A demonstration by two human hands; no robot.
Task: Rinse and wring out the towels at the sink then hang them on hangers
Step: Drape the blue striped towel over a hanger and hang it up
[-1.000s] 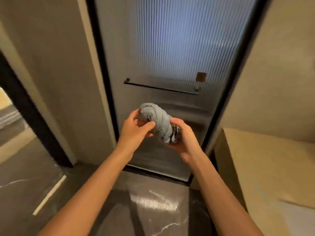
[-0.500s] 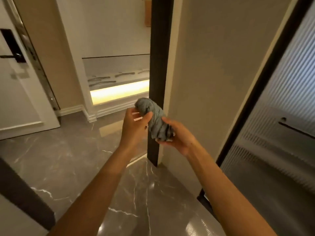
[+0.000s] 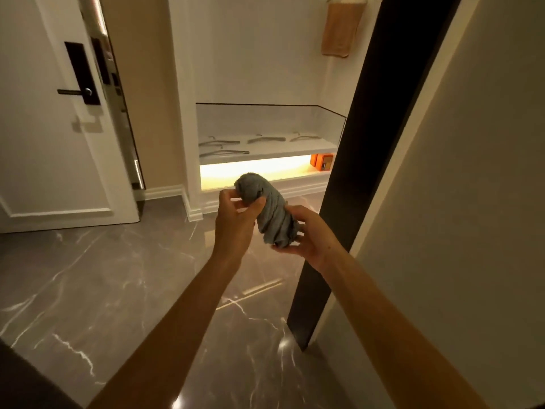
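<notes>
Nearest, two bare forearms reach out over the dark marbled floor. Between them, held in the air, is a twisted grey towel, tilted. The left hand pinches its upper end between thumb and fingers, and the right hand curls around its lower end from beneath. Just right of the hands runs a black door frame. Farther off, a white shelf in a lit niche bears four hangers lying flat, with an orange box under its right end. A tan towel hangs above, and a white door with a black handle stands far left.
</notes>
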